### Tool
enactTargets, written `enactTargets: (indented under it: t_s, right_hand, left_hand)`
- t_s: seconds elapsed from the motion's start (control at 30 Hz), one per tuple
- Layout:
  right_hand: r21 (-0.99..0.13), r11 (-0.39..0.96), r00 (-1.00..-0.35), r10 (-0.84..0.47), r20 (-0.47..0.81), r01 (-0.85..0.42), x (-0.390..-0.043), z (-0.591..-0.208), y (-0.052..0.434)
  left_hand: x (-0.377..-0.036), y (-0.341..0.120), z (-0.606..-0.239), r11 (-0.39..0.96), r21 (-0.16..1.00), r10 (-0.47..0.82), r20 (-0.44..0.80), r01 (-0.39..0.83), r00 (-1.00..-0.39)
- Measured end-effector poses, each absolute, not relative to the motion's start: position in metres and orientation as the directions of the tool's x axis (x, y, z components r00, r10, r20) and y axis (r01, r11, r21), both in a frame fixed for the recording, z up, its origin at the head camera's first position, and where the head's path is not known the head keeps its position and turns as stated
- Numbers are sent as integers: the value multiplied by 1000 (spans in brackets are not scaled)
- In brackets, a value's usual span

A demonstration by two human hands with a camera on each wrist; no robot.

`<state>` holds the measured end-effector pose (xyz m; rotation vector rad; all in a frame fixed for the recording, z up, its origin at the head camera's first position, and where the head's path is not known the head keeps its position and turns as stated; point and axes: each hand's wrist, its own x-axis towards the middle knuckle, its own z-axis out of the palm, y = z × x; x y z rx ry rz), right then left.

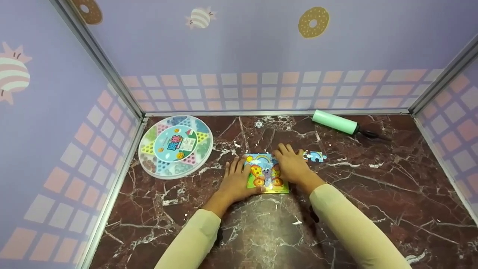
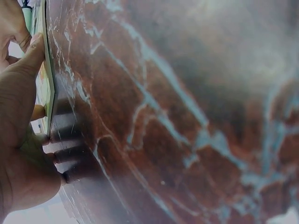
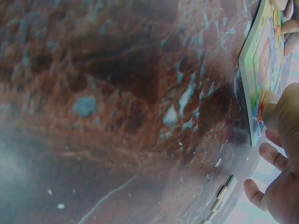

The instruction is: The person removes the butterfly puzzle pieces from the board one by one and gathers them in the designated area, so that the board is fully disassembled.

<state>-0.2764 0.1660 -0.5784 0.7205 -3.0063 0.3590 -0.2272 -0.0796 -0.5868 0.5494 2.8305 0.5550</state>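
A butterfly jigsaw puzzle (image 1: 267, 183) in a flat tray lies on the dark marbled table, its picture largely assembled. Along its left side rests my left hand (image 1: 236, 180), fingers spread and thumb lying over the lower edge. In the left wrist view that thumb reaches along the board's rim (image 2: 49, 88). My right hand (image 1: 293, 164) is over the upper right corner, fingertips touching the puzzle and hiding that part. Seen from the right wrist, the thumb (image 3: 270, 108) touches the board's face. Loose puzzle pieces (image 1: 316, 157) lie just right of the right hand, partly covered by it.
A round Chinese checkers set (image 1: 175, 147) under a clear lid lies at the left. Toward the back right is a mint-green hand pump (image 1: 335, 122) with a black end. A small round disc (image 1: 258, 124) sits near the back wall. Patterned walls enclose three sides.
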Motion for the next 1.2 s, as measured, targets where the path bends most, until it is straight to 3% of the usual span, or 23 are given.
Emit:
enactTargets:
  t_s: [1.2]
  right_hand:
    - [-283,781,-818,-575,19,-557,-279,-564,178]
  left_hand:
    - [-226,-79,-585,854,410,397,-113,321,-911]
